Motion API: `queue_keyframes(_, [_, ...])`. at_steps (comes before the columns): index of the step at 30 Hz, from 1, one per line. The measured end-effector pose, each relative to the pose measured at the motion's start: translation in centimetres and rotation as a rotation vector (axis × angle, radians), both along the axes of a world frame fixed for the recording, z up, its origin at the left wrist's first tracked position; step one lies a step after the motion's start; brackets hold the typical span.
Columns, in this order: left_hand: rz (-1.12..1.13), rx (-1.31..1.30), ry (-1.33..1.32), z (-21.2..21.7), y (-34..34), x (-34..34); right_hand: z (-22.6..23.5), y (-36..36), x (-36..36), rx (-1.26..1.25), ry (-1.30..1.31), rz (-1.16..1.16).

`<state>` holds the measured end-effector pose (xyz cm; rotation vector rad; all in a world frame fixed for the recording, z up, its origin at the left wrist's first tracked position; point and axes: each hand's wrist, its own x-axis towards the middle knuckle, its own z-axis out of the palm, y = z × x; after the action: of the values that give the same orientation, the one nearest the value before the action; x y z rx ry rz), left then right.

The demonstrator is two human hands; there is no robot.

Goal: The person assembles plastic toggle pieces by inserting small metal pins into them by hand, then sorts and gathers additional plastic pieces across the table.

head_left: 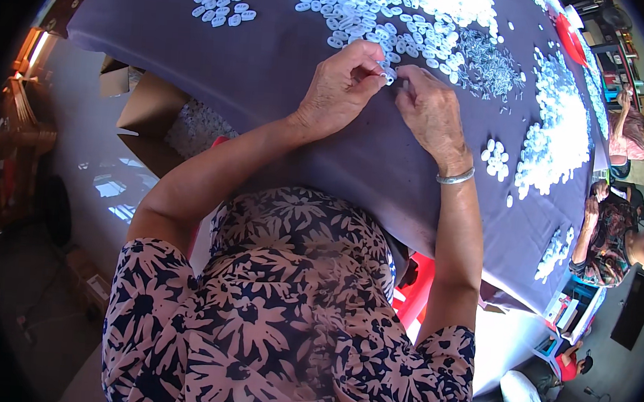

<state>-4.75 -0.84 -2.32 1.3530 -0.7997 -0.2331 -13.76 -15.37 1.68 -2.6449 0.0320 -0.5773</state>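
left hand [343, 83] pinches small white oval plastic piece [390, 76]; right hand [429, 108] narrow beside it, contents unclear. keep left steady.

The left hand [336, 90] pinches a small white piece [389, 77], the right hand [433, 110] just beside it; white ovals [220, 6] lie far left, grey pins [488, 65] far right.
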Motion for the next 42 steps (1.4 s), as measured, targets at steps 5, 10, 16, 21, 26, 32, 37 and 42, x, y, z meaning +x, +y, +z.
queue_keyframes(5, [-0.009, -0.034, 0.025, -0.3, 0.0, 0.1, 0.6, -0.8, -0.4, 0.13, 0.152, -0.043])
queue_keyframes(10, [-0.018, -0.021, 0.029, 0.2, 0.1, -0.1, -0.2, -2.5, -0.4, 0.318, 0.027, -0.004])
queue_keyframes(16, [-0.011, -0.001, 0.033, 0.5, 0.2, -0.1, -0.7, -1.7, 0.5, 0.133, 0.035, 0.052])
queue_keyframes(21, [-0.013, -0.001, 0.041, 0.1, 0.2, 0.0, -0.4, -1.0, 0.2, 0.148, 0.001, 0.07])
queue_keyframes(26, [-0.024, -0.027, 0.039, -0.1, 0.1, 0.0, -0.5, -0.4, 0.1, 0.406, 0.065, -0.005])
queue_keyframes(32, [-0.069, 0.101, 0.029, 0.6, 0.6, -0.2, 0.3, -0.4, 0.2, 0.865, -0.037, 0.017])
queue_keyframes(37, [-0.109, 0.116, 0.019, 0.6, 0.4, -0.3, 0.2, -0.4, 0.3, 0.781, -0.071, 0.003])
queue_keyframes(42, [-0.105, 0.132, 0.013, 0.8, 0.6, -0.4, 0.1, -0.4, 0.4, 0.747, -0.055, 0.009])
